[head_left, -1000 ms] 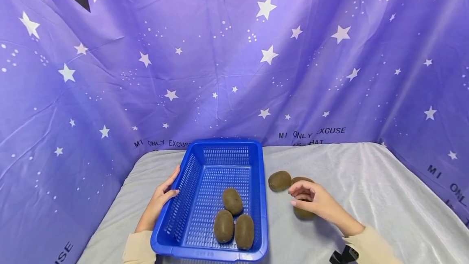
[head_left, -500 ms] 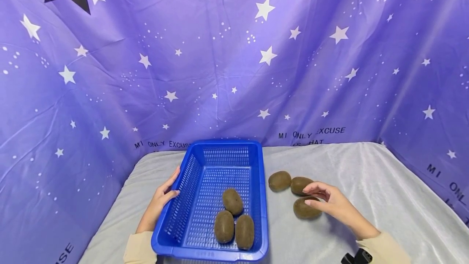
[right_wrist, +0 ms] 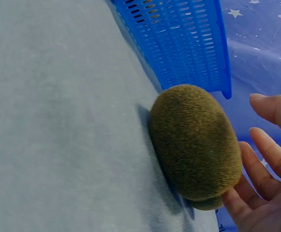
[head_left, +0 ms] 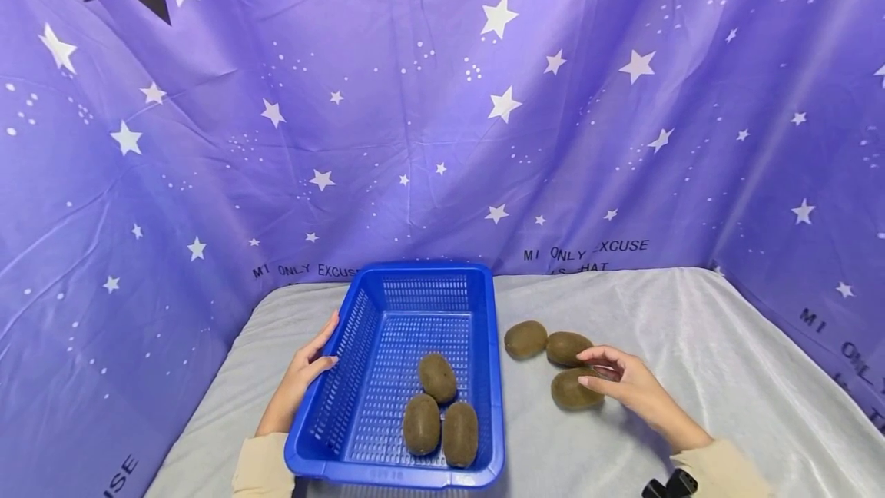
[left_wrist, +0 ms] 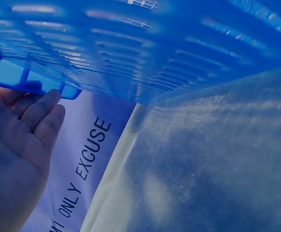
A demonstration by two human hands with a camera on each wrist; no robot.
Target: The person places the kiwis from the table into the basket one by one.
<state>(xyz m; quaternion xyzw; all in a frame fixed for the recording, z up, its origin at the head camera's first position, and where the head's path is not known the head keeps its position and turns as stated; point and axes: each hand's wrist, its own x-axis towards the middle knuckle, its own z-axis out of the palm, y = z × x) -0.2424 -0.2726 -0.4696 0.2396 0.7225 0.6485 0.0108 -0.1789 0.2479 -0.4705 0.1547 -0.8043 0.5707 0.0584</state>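
Note:
A blue plastic basket (head_left: 496,375) with slotted walls stands in the middle of the head view. My left hand (head_left: 302,375) holds its left rim, thumb over the edge; the left wrist view shows those fingers (left_wrist: 47,116) reaching up to the rim from outside. Three brown kiwis lie in the basket's near right part, one kiwi (head_left: 438,378) behind the other two. My right hand (head_left: 625,384) hovers right of the basket with fingers loosely bent, beside a kiwi (head_left: 572,390) on the cloth. In the right wrist view that kiwi (right_wrist: 193,142) lies close to the fingertips, ungripped.
Two more kiwis lie behind it, a middle kiwi (head_left: 567,348) and a left kiwi (head_left: 525,340) nearest the basket wall. Grey cloth (head_left: 664,313) covers the table. A purple star-printed curtain (head_left: 429,98) rises behind and at both sides.
My right hand has drawn back to the right over the loose kiwis, uncovering the middle one, then stayed nearly still. My left hand and the basket keep their places.

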